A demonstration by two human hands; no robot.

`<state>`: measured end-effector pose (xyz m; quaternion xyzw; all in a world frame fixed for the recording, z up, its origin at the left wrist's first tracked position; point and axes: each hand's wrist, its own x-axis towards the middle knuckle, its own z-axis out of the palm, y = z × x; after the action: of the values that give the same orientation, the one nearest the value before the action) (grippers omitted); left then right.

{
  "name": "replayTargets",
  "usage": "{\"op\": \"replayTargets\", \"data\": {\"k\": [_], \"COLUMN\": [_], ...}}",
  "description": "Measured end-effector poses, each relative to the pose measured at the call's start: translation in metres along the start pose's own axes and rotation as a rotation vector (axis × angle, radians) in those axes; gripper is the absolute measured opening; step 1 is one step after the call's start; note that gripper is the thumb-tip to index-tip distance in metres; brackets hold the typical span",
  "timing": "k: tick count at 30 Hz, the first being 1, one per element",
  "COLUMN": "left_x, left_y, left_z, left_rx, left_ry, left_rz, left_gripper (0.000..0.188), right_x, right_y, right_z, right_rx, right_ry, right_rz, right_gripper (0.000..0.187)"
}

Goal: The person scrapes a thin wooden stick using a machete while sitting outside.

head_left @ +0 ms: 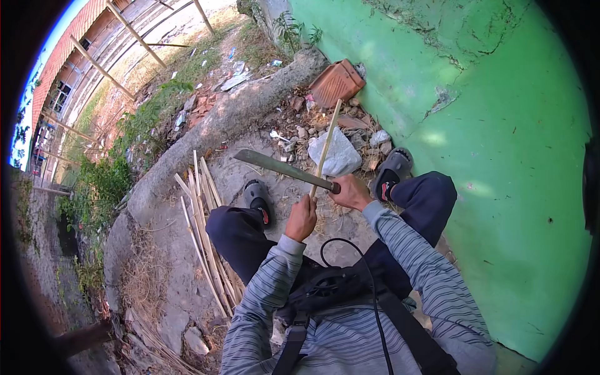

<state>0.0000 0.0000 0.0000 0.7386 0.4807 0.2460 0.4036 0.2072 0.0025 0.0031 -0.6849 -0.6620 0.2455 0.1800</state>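
Note:
My left hand is closed round the lower end of a pale bamboo strip, which slants up and away over a white rock. In my right hand is the dark handle of a machete. Its long grey blade points to the left and crosses the strip just above my left hand. From this view I cannot tell whether the edge has cut into the strip. Both hands are close together, in front of my bent knees.
Several split bamboo strips lie on the ground by my left leg. Ahead are the white rock, rubble and an orange roof tile. A green wall rises on the right. A low concrete kerb curves along the left.

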Motion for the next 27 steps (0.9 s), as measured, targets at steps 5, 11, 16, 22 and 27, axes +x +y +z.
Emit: {"op": "replayTargets", "data": {"k": [5,11,16,22,27], "left_x": [0.003,0.004,-0.004,-0.009,-0.013], "left_y": [0.000,-0.014,-0.008,-0.029,-0.012], "left_z": [-0.009,-0.004,0.004,0.012,0.013], "left_rx": [0.084,0.023,0.041,0.078,0.098], "left_ry": [0.022,0.043,-0.001,0.006,-0.041], "left_rz": [-0.031,-0.006,0.012,0.048,0.046], "left_gripper": [0.025,0.026,0.027,0.025,0.024], "right_x": [0.010,-0.007,0.012,-0.009,0.012], "right_y": [-0.003,-0.014,0.008,-0.001,0.032], "right_z": [0.012,0.015,0.003,0.020,0.010], "right_rx": [0.070,0.093,0.093,0.055,0.094], "right_ry": [0.072,0.028,0.064,-0.009,0.077], "right_rz": [0.017,-0.051,0.080,-0.005,0.110], "right_gripper": [0.025,0.022,0.028,0.028,0.026]}}
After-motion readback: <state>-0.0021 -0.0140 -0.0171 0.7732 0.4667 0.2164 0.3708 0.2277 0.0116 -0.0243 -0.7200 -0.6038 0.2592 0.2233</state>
